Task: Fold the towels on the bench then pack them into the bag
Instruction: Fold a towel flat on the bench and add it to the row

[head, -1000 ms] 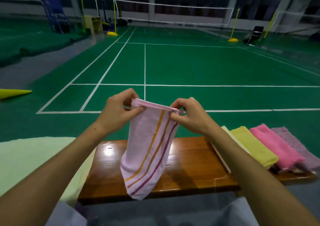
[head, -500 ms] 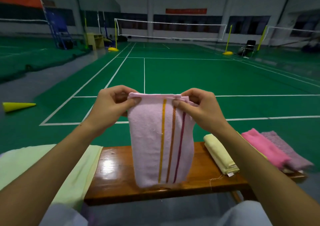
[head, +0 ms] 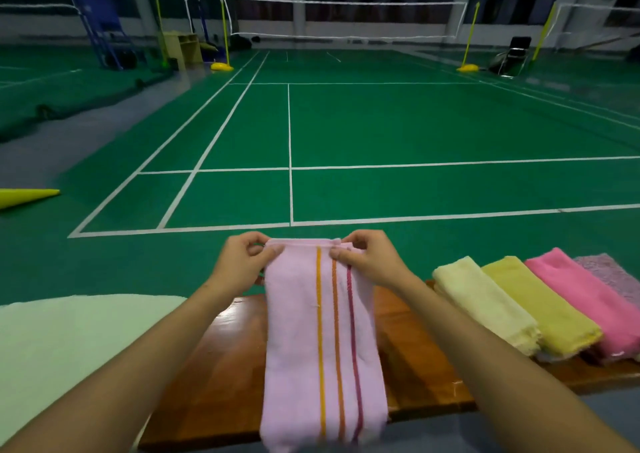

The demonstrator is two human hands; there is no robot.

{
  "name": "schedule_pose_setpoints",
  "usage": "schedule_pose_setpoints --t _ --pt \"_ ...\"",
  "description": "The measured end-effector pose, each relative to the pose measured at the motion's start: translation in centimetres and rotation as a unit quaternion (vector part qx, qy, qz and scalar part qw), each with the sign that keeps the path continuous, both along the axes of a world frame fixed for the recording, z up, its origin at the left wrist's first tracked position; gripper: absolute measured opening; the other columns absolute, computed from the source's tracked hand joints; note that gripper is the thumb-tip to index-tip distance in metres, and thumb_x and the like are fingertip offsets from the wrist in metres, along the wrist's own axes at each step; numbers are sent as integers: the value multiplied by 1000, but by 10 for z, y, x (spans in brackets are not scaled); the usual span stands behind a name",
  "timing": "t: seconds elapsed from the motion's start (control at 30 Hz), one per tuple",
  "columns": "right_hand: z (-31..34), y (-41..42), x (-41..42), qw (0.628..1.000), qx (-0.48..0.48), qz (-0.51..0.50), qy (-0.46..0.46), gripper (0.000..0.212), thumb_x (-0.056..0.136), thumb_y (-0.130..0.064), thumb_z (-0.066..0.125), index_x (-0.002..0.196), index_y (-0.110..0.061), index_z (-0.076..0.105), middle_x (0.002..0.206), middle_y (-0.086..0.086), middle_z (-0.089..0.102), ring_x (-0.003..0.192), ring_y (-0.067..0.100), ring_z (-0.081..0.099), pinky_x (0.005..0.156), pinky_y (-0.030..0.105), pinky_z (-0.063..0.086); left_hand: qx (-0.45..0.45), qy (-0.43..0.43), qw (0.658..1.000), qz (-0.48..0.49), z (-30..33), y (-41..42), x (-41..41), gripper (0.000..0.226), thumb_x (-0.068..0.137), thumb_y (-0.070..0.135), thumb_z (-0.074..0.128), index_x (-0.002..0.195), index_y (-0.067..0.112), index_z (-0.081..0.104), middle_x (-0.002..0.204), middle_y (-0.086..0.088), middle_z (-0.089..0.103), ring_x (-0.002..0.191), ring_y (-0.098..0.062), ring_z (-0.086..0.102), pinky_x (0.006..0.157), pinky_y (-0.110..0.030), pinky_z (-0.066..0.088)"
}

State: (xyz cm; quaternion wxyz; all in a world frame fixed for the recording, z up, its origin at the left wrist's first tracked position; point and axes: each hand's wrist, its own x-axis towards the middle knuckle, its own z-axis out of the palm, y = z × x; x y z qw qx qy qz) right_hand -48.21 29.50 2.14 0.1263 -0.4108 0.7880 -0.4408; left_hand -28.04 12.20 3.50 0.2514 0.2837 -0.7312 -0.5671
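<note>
Head view: both hands, left (head: 242, 265) and right (head: 372, 262), grip the striped towel (head: 322, 348) over the bench (head: 415, 366); four folded towels (head: 540, 310) lie rightward.

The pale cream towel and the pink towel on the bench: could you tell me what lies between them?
A folded yellow towel, seen in the head view.

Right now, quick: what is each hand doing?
Left hand: pinches the top left corner of the striped pink towel.
Right hand: pinches the towel's top right corner.
</note>
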Motion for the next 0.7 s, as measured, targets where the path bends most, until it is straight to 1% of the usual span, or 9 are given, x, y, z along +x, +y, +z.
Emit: schedule_pose_setpoints --t 0.07,0.13,0.2,0.3,0.37,0.43,0.53,0.6,0.7 --pt "-35 -20 -19 999 32 -16 -17 29 83 -42 86 90 -15 77 85 -3 74 82 14 67 70 31 49 16 -36 999 12 -38 -20 -19 17 97 17 74 96 2 64 71 -9 68 66 -20 59 52 -32 58" --pt "-61 -32 -32 997 50 -37 -34 30 82 -44 86 85 -16 76 83 -2 73 82 16 66 73 34 50 19 -67 997 21 -66 -35 -35 18 97 20 74 96 4 66 78 -17 71 67 -20 62 57 -38 59" --pt "-80 -40 -41 996 71 -46 -28 28 82 -44 86 84 -18 76 83 -4 73 82 14 67 73 35 52 4 -89 996 26 -87 -46 -49 15 95 23 77 93 11 68 83 -17 76 69 -21 66 63 -45 60" --pt "-93 -41 -51 995 79 -59 5 16 85 -35 84 88 -22 75 85 -9 73 82 10 68 77 35 58 -37 -113 992 51 -98 -54 -58 14 92 23 80 95 20 67 80 -9 76 68 -21 69 57 -38 60" --pt "-93 -33 -54 995 64 -77 22 11 88 -28 82 94 -21 75 91 -10 72 86 6 68 82 31 58 -72 -123 988 61 -96 -54 -53 18 91 19 79 101 21 65 74 -4 74 65 -22 72 53 -37 60" --pt "-85 -19 -49 995 53 -82 19 8 93 -25 78 99 -21 74 94 -12 71 88 3 66 82 26 55 -96 -134 985 42 -88 -50 -40 18 92 13 77 104 20 65 70 -3 73 65 -26 73 51 -37 59" --pt "-71 12 -24 997 48 -65 8 3 95 -24 76 97 -23 75 93 -14 71 87 2 66 78 22 57 -93 -146 985 -18 -72 -33 -11 18 94 7 74 106 16 64 73 -7 75 65 -34 73 49 -34 57" --pt "-68 36 2 998 46 -41 -2 3 95 -24 76 95 -26 75 91 -14 72 85 2 68 76 21 59 -102 -147 982 -54 -64 -14 10 15 95 7 72 106 14 65 77 -6 77 63 -31 72 50 -34 57" --pt "-70 73 42 998 51 20 -16 5 96 -24 74 98 -28 76 93 -15 73 90 1 69 81 26 61 -109 -139 978 -110 -61 20 43 13 97 9 70 106 17 66 81 -5 77 63 -28 72 53 -38 58"
